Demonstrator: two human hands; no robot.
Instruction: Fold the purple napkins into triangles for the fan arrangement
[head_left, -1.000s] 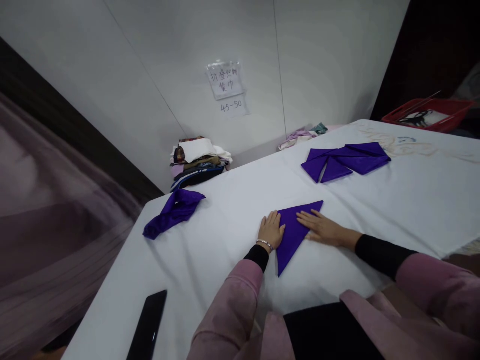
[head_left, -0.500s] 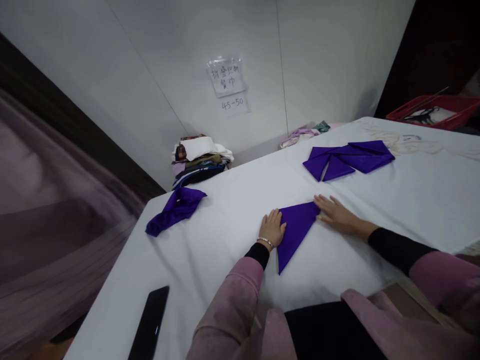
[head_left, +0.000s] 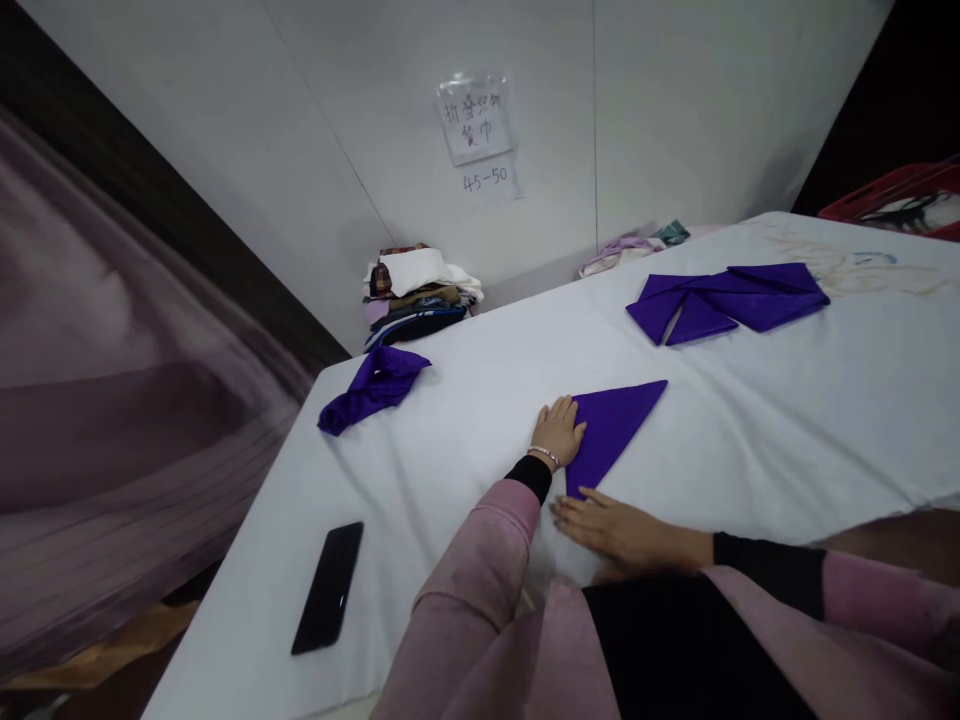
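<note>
A purple cloth napkin (head_left: 611,425), folded into a triangle, lies flat on the white-covered table (head_left: 480,400). My left hand (head_left: 556,430) rests flat on its left edge, fingers stretched out. At the napkin's near corner is my right hand (head_left: 611,528), palm down with fingers extended, covering the tip. Farther right lie folded purple napkins (head_left: 772,295), partly overlapping. Another purple cloth (head_left: 375,385), loosely crumpled, sits near the table's left edge.
A black phone (head_left: 328,588) lies at the front left. Behind the table, a stack of folded cloths (head_left: 420,295) stands against the wall, with more fabric (head_left: 626,250) to its right. A red basket (head_left: 900,195) is at the far right. A handwritten sign (head_left: 476,120) hangs on the wall.
My right hand has moved from the napkin's far right corner to its near corner. My left hand stays on the left edge. The camera view has shifted slightly.
</note>
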